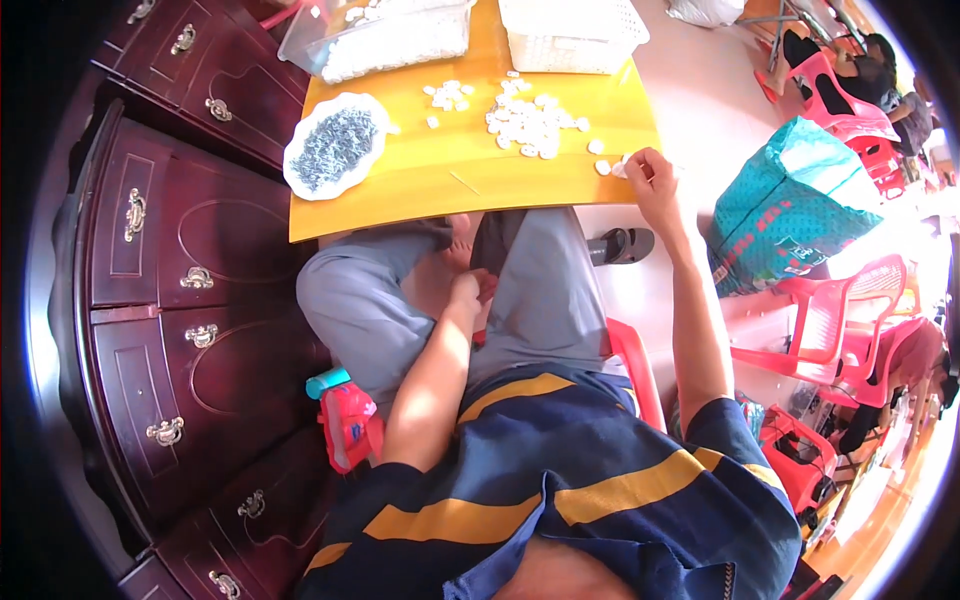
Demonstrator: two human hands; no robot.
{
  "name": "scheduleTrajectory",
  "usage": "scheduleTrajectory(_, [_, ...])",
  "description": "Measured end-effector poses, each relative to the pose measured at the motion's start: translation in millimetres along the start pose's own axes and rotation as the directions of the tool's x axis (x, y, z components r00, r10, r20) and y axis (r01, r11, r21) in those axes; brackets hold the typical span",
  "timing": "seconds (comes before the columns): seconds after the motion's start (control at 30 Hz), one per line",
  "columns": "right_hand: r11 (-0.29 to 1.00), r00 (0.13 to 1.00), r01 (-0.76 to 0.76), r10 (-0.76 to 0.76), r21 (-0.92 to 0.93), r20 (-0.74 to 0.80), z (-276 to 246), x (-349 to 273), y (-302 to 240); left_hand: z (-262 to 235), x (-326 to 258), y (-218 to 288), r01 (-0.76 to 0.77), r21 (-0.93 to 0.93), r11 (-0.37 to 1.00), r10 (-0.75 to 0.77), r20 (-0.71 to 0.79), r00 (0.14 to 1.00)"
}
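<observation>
My right hand (655,185) is at the right front edge of the yellow table (400,205), its fingertips pinched on a small white piece (619,170). Two more white pieces lie just left of it, the nearer a round one (602,167). Farther in is a loose pile of small white pieces (525,125), with a smaller cluster (448,96) to its left. A white scalloped dish (375,167) at the left holds many small dark grey-blue parts (335,148). My left hand (477,286) hangs low between my knees, fingers curled; whatever they may hold is hidden.
A clear bin (400,62) of white pieces and a white basket (575,50) stand at the table's far side. Dark wooden drawers (230,240) line the left. To the right are a teal woven bag (790,200) and pink plastic chairs (815,330). A thin stick (464,182) lies near the front edge.
</observation>
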State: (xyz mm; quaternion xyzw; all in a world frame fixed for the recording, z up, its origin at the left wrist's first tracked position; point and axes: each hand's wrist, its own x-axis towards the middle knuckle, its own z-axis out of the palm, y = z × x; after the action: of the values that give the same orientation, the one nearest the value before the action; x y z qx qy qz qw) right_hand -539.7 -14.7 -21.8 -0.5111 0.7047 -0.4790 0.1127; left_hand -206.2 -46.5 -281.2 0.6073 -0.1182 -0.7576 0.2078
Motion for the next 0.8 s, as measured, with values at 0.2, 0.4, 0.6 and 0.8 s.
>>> scheduleTrajectory(0.2, [0.994,1.000,0.015,-0.016,-0.105,-0.013,7.5,3.1,-10.4,15.8,-100.0,33.5,-0.214,-0.023,0.976,0.215,0.192,0.958])
scheduleTrajectory(0.4, [0.998,0.982,-0.049,0.039,0.048,0.187,17.9,-42.7,-109.9,19.4,-177.1,46.8,-0.539,0.100,0.836,0.508,0.231,0.830])
scheduleTrajectory(0.6, [0.819,0.783,-0.414,0.097,0.397,0.615,55.0,-90.5,-103.2,40.1,-240.3,65.7,-0.658,0.019,0.753,0.621,0.310,0.720])
scheduleTrajectory(0.8, [-0.152,0.382,-0.894,0.234,0.422,0.894,79.0,-124.2,-123.7,47.8,-280.4,71.8,-0.816,0.062,0.574,0.738,0.393,0.549])
